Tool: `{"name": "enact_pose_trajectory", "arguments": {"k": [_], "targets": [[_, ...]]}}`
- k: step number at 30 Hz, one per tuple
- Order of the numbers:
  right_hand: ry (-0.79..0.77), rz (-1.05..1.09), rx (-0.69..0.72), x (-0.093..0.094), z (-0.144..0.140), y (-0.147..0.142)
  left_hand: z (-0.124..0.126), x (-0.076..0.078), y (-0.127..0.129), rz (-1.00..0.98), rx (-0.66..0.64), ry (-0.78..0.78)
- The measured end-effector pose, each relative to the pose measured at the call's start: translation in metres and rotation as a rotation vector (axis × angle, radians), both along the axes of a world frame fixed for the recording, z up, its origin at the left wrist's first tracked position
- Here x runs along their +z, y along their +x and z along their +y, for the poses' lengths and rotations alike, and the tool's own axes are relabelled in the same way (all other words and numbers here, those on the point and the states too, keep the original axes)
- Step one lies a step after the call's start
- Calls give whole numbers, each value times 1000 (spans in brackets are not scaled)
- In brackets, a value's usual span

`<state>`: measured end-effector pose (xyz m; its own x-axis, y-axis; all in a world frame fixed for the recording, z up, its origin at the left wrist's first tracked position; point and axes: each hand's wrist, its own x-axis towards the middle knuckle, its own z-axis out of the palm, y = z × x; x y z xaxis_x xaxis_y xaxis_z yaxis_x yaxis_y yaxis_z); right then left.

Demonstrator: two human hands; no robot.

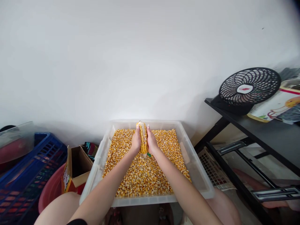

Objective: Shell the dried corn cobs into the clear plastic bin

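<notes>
While both hands clamp it, corn cob [143, 137] stands upright between left hand [136, 141] and right hand [152, 142], above kernel-filled tub [199, 175]; cob likely light, stiff, bumpy; kernels probably loosen under thumbs; best grip mid-length, palms either side

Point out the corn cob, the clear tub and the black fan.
corn cob [143, 137], head view, kernel rows between the hands.
clear tub [95, 173], head view, left wall.
black fan [249, 85], head view, grille centre.

Left hand [136, 141] and right hand [152, 142] clasp a yellow corn cob [143, 137] between their fingers, above a kernel-filled translucent plastic tub [98, 162]
</notes>
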<state>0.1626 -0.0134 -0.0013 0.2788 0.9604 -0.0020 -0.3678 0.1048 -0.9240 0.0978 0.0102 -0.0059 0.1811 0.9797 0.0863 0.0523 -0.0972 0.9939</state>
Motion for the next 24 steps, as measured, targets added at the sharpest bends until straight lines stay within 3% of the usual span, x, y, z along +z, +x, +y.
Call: {"name": "enact_pose_trajectory", "arguments": {"k": [5,8,12,19,24], "targets": [[101,-193,129,0,-5,-6,4,7,-4,-321,48,-18],[74,-266,89,-8,-3,-10,8,7,-8,-396,88,-27],[89,-321,-6,-15,0,-11,11,2,-11,-368,134,-50],[60,-214,104,-16,0,-10,12,9,-14,-361,61,-90],[31,-231,33,-17,1,-10,13,15,-16,-378,61,-165]]}}
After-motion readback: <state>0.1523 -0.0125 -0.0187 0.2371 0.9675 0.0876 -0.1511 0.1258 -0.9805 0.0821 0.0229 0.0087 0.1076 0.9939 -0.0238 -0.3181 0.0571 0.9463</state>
